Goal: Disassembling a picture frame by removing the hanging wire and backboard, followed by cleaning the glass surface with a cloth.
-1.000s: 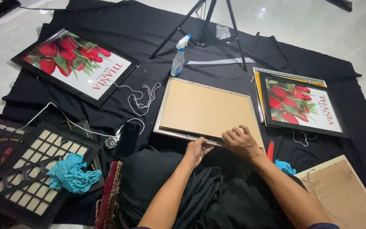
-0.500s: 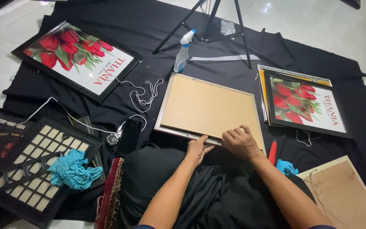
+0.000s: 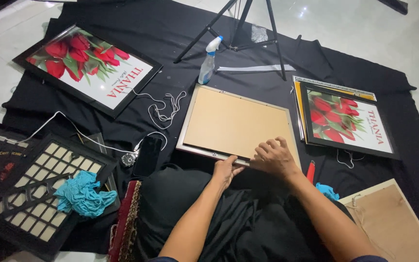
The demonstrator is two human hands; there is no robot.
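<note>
A picture frame lies face down in front of me, its tan backing board (image 3: 233, 123) up and a thin metal rim around it. My left hand (image 3: 226, 171) grips the near edge of this frame with the thumb on top. My right hand (image 3: 275, 157) presses flat on the board's near right corner, fingers spread. Both forearms reach over black cloth on my lap.
Two framed red tulip prints lie on the black floor cloth, one at far left (image 3: 88, 65), one at right (image 3: 347, 119). A spray bottle (image 3: 208, 60), a tripod (image 3: 248, 29), white cord (image 3: 163, 109), a phone (image 3: 147, 155), a blue rag (image 3: 81, 194) on a grid frame (image 3: 40, 194), and a loose backing board (image 3: 389, 223) surround me.
The hands stay on the frame's near edge. The view has shifted slightly; nothing else has moved.
</note>
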